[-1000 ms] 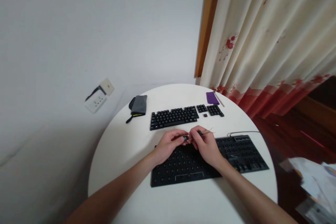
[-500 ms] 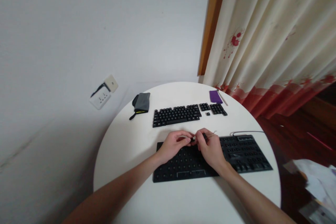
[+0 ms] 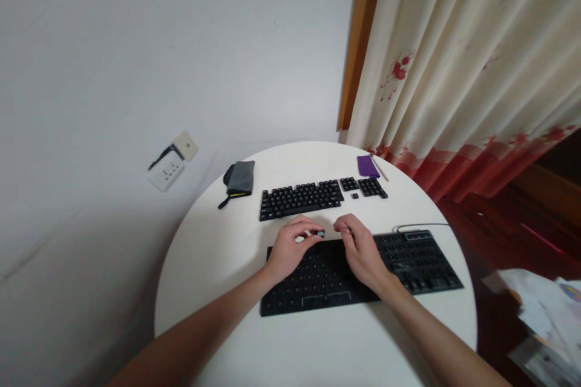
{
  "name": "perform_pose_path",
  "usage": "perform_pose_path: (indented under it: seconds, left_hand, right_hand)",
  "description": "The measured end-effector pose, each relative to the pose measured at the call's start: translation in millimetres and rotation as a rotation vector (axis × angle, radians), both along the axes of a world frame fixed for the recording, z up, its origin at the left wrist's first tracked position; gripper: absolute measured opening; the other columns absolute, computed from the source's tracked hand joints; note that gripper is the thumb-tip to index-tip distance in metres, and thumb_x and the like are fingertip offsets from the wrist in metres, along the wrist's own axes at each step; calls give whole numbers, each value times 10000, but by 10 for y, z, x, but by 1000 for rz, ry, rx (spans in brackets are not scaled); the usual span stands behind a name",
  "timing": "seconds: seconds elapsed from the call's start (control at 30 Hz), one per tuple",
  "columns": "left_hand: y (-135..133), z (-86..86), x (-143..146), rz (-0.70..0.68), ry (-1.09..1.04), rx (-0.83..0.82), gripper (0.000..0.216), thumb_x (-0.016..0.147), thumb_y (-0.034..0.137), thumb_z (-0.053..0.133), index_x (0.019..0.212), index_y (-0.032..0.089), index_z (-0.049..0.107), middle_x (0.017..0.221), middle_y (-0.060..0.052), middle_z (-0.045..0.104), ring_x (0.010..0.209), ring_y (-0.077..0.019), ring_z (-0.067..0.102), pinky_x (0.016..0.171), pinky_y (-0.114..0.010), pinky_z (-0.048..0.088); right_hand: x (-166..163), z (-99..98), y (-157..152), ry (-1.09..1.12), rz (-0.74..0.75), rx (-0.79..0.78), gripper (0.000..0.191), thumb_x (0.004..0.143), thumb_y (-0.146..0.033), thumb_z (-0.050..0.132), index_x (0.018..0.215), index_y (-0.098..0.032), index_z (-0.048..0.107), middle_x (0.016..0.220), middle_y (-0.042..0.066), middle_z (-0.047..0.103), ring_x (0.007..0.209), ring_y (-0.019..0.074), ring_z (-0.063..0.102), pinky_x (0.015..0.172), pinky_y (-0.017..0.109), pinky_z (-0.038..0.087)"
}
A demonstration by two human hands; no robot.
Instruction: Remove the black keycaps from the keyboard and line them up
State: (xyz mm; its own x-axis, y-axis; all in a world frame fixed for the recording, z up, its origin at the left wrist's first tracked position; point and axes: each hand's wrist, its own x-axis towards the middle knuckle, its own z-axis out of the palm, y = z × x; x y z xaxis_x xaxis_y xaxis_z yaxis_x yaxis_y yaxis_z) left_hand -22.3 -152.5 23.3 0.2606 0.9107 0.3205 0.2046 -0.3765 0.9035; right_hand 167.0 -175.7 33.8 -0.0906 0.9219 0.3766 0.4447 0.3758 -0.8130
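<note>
Grey fabric pouch (image 3: 239, 179) sits far left on round white worktop (image 3: 218, 254), w/ laid-out rows of black keycaps (image 3: 300, 199) beside it. Left hand (image 3: 290, 249) fingers pinch a small black keycap (image 3: 321, 233) over bare black keyboard base (image 3: 363, 269). Right hand (image 3: 361, 248) just beside, fingers curled, can't tell if holding anything; purple flat card (image 3: 367, 167) far right.

The small dark piece (image 3: 321, 233) pinched in the left hand's (image 3: 290, 249) grip is too small to identify. Beneath the right hand (image 3: 361, 252), part of the bare keyboard base (image 3: 318, 287) is hidden, as is whatever its curled fingers hold. Both forearms run off the bottom edge
</note>
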Motion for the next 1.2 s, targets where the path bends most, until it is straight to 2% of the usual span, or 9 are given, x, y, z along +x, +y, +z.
perform_pose_path:
  seconds: [0.1, 0.2, 0.3, 0.43, 0.5, 0.57, 0.73, 1.0, 1.2]
  left_hand:
    - [10, -24, -5, -4, -39, -16, 132, 809, 215, 709, 936, 199, 739, 955, -52, 659, 806, -153, 629, 697, -258, 508]
    - [7, -58, -3, -28, -86, -46, 144, 811, 237, 713, 947, 191, 724, 950, -54, 656, 817, -161, 633, 701, -262, 502]
    - [0, -66, -2, -48, -90, -60, 160, 800, 255, 725, 945, 185, 718, 959, -60, 658, 843, -172, 631, 710, -264, 498]
    - [-2, -23, -5, 41, -86, -55, 172, 851, 302, 662, 970, 183, 698, 989, -62, 658, 855, -167, 616, 692, -251, 482]
    - [8, 3, -9, 81, -82, -71, 206, 909, 337, 575, 944, 170, 691, 921, -59, 671, 804, -158, 610, 665, -247, 471]
    - [20, 22, -14, 93, -77, -88, 277, 942, 362, 508, 897, 155, 685, 833, -56, 676, 742, -152, 601, 638, -246, 462]
    - [26, 51, -25, 75, -52, -85, 348, 961, 376, 455, 825, 146, 678, 762, -51, 668, 702, -149, 585, 629, -248, 446]
    - [16, 43, -37, 66, -40, -86, 363, 968, 370, 432, 798, 149, 665, 734, -41, 649, 685, -145, 560, 629, -249, 424]
    - [16, 40, -39, 61, -32, -92, 371, 966, 377, 435, 781, 149, 661, 731, -43, 648, 672, -145, 546, 631, -255, 418]
  right_hand:
    - [-6, -17, -13, -37, 142, -2, 251, 953, -175, 406, 1103, -197, 606, 970, 59, 651, 880, 184, 603, 820, 307, 457]
    - [-54, -38, -53, -87, 157, -1, 211, 926, -190, 507, 1100, -214, 625, 977, 51, 658, 864, 185, 606, 809, 304, 458]
    - [-67, -23, -53, -123, 128, 7, 145, 910, -210, 567, 1030, -210, 649, 911, 36, 661, 803, 173, 604, 760, 282, 453]
    - [109, 36, 172, -262, 22, -7, 118, 892, -219, 596, 981, -193, 670, 906, 43, 681, 797, 174, 611, 734, 264, 439]
    - [263, 43, 382, -404, -77, -88, 123, 869, -245, 627, 956, -181, 686, 882, 52, 691, 799, 186, 621, 719, 261, 428]
    - [410, 17, 604, -574, -182, -242, 128, 858, -271, 640, 933, -190, 705, 867, 54, 703, 835, 194, 636, 724, 255, 411]
    - [557, -132, 964, -667, -228, -344, 109, 811, -252, 673, 868, -172, 722, 821, 82, 718, 777, 209, 656, 643, 252, 371]
    - [525, -280, 1052, -719, -291, -383, 185, 815, -313, 662, 921, -168, 706, 902, 120, 718, 856, 240, 666, 646, 258, 380]
    - [489, -313, 1074, -736, -307, -376, 165, 826, -311, 638, 879, -172, 708, 889, 122, 720, 850, 243, 671, 669, 267, 402]
